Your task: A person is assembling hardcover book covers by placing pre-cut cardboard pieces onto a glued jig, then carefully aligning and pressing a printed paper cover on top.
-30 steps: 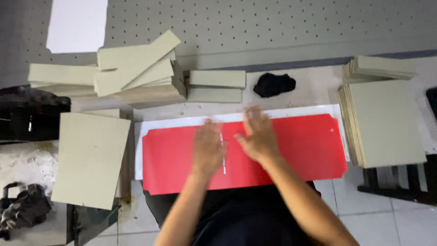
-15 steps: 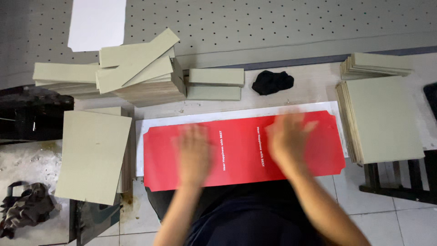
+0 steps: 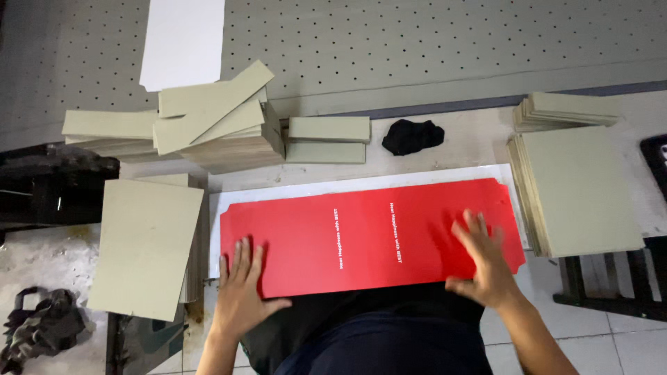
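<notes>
Red sheet (image 3: 368,236) on pale worktable (image 3: 458,149), left hand (image 3: 241,292), right hand (image 3: 484,260) flat, seemingly pressing

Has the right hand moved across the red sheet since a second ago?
Yes. The right hand slid from the middle of the red sheet to its right end, toward the board stack.

The white sheet (image 3: 182,42) at the upper left is cut off by the top edge. The red sheet (image 3: 368,236) hides most of the white board (image 3: 278,191) under it, and both hands cover its lower corners. The dark frame (image 3: 656,160) at the right runs off the frame. The black lump (image 3: 413,136) is too small to identify.
</notes>
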